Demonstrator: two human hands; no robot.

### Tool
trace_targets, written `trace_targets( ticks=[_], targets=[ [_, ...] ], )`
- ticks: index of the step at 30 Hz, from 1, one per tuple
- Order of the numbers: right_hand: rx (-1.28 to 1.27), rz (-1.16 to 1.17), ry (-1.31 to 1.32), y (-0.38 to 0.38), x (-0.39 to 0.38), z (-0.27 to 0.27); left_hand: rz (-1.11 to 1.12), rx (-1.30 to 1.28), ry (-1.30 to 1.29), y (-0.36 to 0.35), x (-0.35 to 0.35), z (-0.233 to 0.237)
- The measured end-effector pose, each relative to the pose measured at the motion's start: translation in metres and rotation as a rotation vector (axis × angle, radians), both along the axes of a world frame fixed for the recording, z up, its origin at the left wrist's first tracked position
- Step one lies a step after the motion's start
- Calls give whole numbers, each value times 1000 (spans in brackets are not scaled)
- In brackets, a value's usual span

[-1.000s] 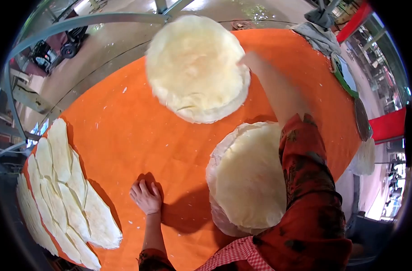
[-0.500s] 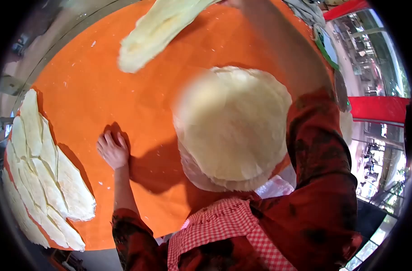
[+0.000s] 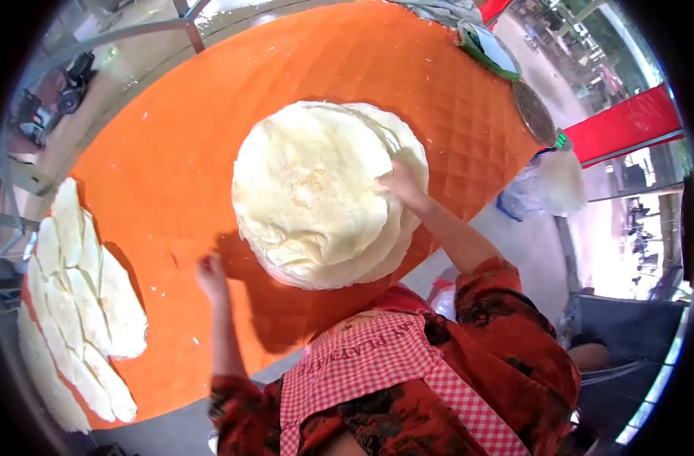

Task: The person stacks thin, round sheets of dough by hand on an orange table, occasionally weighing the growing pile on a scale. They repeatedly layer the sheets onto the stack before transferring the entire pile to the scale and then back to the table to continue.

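Orange cloth [image 3: 172,152] fills most of the frame. The stack [image 3: 339,273] of flatbreads sits mid-frame. The top sheet [image 3: 309,182] was flapping in the air at the upper edge half a second ago and now lies flat, so the pile's one higher. It's near round with no real long axis, and it's shifted a bit upper left over the rest. Folded pieces [image 3: 81,304] line the left edge. Right hand [image 3: 396,182] pinches the top sheet's right rim. Left hand [image 3: 210,277] is blurred at lower left, so can't tell its fingers.
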State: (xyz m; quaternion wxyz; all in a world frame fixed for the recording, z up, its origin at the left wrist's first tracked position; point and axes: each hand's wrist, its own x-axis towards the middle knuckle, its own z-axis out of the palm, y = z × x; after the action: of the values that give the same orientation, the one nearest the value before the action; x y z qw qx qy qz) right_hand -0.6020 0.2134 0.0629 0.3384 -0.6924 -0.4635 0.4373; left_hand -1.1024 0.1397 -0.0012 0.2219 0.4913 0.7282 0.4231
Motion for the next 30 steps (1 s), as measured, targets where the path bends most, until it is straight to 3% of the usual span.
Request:
trace_targets(
  ticks=[1, 2, 4, 5, 8, 9, 11, 15, 21, 24, 30],
  targets=[
    [82, 97, -55, -2, -2, 14, 29, -100, -152, -35, 33, 13],
    [74, 88, -226, -3, -2, 37, 54, -221, -257, -68, 43, -23],
    [55, 85, -582, 4, 5, 75, 191, -407, -781, -108, 123, 51],
    [218, 16, -732, 12, 20, 77, 218, -431, -902, -120, 146, 61],
    [272, -205, -713, 68, 88, 26, 233, -457, -1202, -136, 202, 75],
    [61, -76, -452, 87, 105, 25, 225, -457, -1292, -137, 215, 76],
    [-352, 192, 70, 116, 130, 23, 329, -415, -1249, -136, 229, 66],
    [-404, 248, 660, 118, 119, 15, 418, -326, -1258, -141, 244, 66],
    [-456, 372, 695, 119, 125, 11, 471, -277, -1123, -116, 269, 80],
    [-482, 499, 453, 125, 124, 13, 478, -293, -1106, -112, 276, 93],
    [-349, 562, 688, 124, 129, 14, 448, -259, -1032, -92, 283, 88]
  ],
)
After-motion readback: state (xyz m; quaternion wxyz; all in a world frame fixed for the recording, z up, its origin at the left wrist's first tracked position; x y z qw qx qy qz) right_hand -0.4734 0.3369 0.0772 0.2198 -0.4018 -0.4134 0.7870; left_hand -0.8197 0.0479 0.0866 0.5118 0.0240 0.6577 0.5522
